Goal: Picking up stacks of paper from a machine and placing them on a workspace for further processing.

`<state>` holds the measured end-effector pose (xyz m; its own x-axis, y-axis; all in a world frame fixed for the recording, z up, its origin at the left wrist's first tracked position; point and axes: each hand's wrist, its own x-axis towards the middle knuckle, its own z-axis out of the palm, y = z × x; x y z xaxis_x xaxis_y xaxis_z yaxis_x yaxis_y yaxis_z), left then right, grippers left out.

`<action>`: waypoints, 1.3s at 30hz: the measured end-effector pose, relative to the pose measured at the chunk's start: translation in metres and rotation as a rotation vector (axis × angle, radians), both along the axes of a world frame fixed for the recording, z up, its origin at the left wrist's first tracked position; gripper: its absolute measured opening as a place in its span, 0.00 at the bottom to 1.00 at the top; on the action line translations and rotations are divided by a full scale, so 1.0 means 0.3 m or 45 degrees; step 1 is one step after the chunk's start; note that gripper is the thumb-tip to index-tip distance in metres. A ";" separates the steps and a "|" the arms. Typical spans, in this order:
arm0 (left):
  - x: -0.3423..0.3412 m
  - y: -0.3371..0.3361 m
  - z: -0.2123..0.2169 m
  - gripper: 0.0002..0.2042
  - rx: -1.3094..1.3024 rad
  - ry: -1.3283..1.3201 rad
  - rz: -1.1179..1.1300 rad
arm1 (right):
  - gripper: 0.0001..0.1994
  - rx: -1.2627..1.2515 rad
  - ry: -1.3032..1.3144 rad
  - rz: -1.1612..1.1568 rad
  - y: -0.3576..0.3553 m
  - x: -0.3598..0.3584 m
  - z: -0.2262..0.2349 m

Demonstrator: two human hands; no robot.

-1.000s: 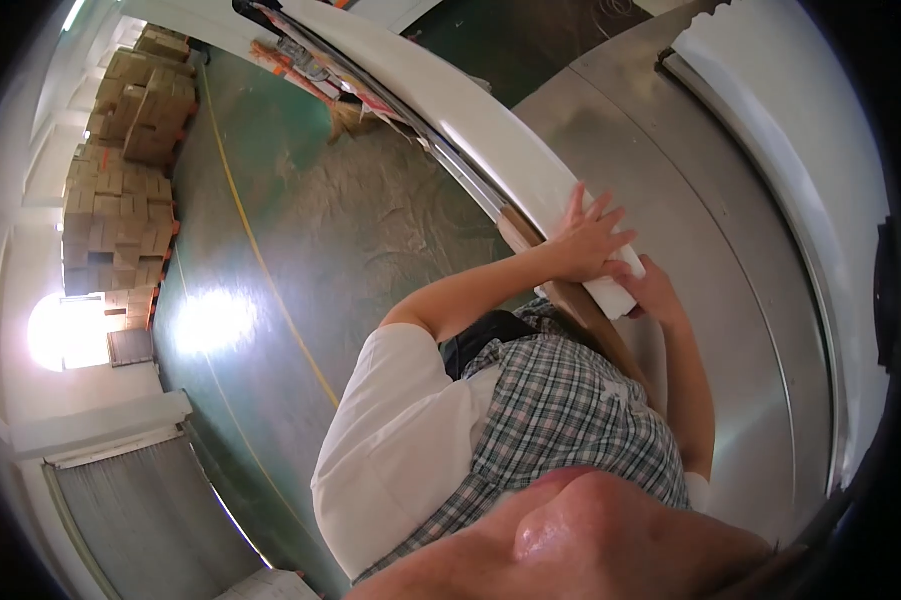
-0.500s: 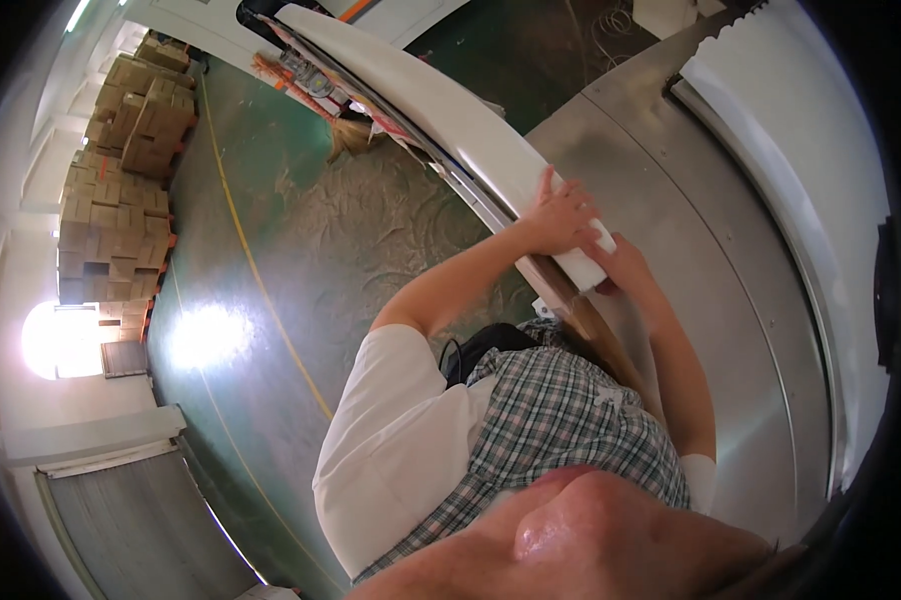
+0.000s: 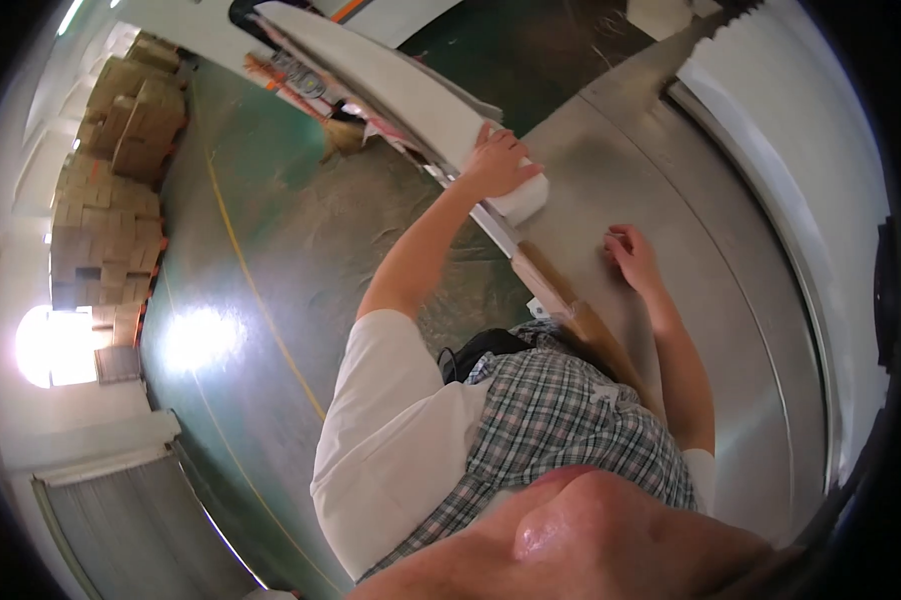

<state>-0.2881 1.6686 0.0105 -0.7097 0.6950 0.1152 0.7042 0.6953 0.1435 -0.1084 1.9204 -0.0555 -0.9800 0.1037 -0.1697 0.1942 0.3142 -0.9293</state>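
Observation:
A long white bundle (image 3: 401, 82), smooth like folded sheet or film, lies along the left edge of a metal table (image 3: 686, 235) and runs to the far left. My left hand (image 3: 498, 165) is on its near end, fingers bent over the top and side. That end looks slightly blurred and rounded. My right hand (image 3: 635, 262) is apart from the bundle, just over the metal surface. Its fingers are loosely curled and a little apart, with nothing seen in them. A brown strip (image 3: 546, 275) edges the table between the bundle and my checked apron (image 3: 571, 400).
White sheet material with a ragged edge (image 3: 771, 110) covers the machine part on the right. Stacked cartons (image 3: 106, 215) stand along the left wall. A broom head (image 3: 343, 137) and red-orange equipment (image 3: 281, 75) are beyond the bundle. Yellow lines (image 3: 233, 225) mark the green floor.
The bundle's near end has moved away and to the left, with my left hand on it. My right hand has let go of that end and is now separate over the table.

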 end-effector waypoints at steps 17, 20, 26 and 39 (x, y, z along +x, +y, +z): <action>-0.114 0.234 -0.026 0.08 0.623 -0.388 -0.412 | 0.12 1.081 0.034 -1.090 0.612 0.523 -0.233; -0.168 0.342 -0.043 0.09 0.653 -0.302 -0.530 | 0.13 1.540 0.091 -1.130 0.633 0.506 -0.222; -0.371 0.714 -0.153 0.13 0.675 -0.502 -0.209 | 0.16 1.530 -0.033 -1.217 0.614 0.512 -0.169; -1.023 1.376 -0.401 0.12 1.532 -0.746 0.175 | 0.16 1.410 -0.124 -1.202 0.596 0.482 -0.140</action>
<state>-0.5951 2.0816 -0.1098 -0.9196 0.2971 0.2570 0.2645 -0.0153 0.9643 0.0362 2.0991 -0.0976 -0.4642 0.8080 0.3628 0.7764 0.5684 -0.2724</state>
